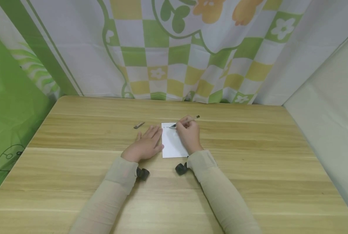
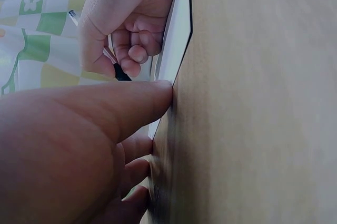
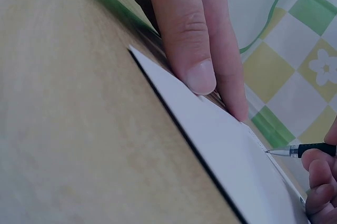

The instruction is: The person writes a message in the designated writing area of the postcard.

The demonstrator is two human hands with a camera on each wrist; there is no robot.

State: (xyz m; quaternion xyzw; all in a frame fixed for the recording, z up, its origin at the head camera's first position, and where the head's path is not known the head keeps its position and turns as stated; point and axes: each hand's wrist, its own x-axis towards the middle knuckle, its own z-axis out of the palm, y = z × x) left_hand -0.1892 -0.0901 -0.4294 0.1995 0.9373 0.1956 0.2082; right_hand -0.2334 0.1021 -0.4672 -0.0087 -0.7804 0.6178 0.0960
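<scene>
A white notepad (image 1: 173, 143) lies on the wooden table, with a short row of small dark marks near its top edge. My right hand (image 1: 189, 135) pinches a pen (image 1: 188, 121) with a black grip; in the right wrist view the pen's tip (image 3: 269, 152) meets the paper near its far edge. The left hand (image 1: 146, 144) lies flat at the pad's left side, fingers extended. Its thumb (image 2: 158, 97) touches the paper's edge in the left wrist view. Left of the pad rests a dark pen cap (image 1: 139, 125).
The wooden table (image 1: 250, 182) reaches out on all sides of the pad. Behind its far edge hangs a checked curtain (image 1: 176, 71). A green cloth (image 1: 13, 97) hangs at the left, and a pale wall (image 1: 328, 113) stands at the right.
</scene>
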